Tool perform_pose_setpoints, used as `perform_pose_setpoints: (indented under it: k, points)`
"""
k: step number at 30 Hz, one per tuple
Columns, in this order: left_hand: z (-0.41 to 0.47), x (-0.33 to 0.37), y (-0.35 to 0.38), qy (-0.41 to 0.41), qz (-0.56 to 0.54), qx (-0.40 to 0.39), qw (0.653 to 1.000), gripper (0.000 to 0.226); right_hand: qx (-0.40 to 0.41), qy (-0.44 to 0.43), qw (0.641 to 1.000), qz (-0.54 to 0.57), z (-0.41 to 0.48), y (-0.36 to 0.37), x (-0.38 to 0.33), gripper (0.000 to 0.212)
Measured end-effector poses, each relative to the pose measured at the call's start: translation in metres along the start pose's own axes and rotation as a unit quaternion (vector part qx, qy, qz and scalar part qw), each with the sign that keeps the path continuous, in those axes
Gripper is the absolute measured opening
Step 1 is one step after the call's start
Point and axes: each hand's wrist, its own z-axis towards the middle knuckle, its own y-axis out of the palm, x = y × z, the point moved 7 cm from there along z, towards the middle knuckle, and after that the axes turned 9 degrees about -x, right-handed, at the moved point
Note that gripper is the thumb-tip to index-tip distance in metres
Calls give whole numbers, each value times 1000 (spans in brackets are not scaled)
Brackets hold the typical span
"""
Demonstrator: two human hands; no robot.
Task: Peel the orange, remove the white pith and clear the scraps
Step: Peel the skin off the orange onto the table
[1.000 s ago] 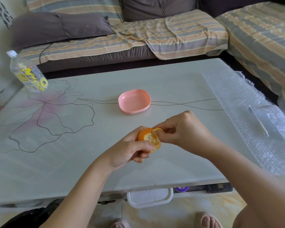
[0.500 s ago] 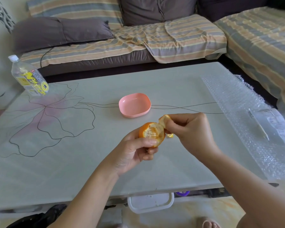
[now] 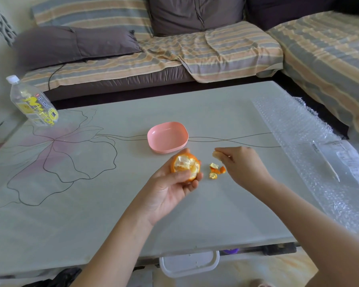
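My left hand (image 3: 172,189) grips a partly peeled orange (image 3: 186,165) above the table, its bared top showing white pith. To its right my right hand (image 3: 241,164) pinches a torn piece of peel (image 3: 216,154) at the fingertips, just over the tabletop. A few small peel scraps (image 3: 215,170) lie on the table between the two hands. An empty pink dish (image 3: 167,137) sits just beyond the orange.
The pale table (image 3: 91,204) has a flower drawing on its left half. A plastic bottle (image 3: 32,103) stands at the far left corner. Bubble wrap (image 3: 311,154) with a packaged item covers the right edge. A sofa runs behind, and a white container (image 3: 190,263) sits under the table's front edge.
My right hand tore a piece of peel off the orange and moved right and down toward the table. Small scraps now lie on the table. The left hand turned the orange's bared side upward.
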Motion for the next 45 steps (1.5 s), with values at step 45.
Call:
perform_pose_setpoints:
  k: [45]
  points:
    - [-11,-2,3,71,414,73,905,31,-58,-164,980,97,-40,5,-56,22]
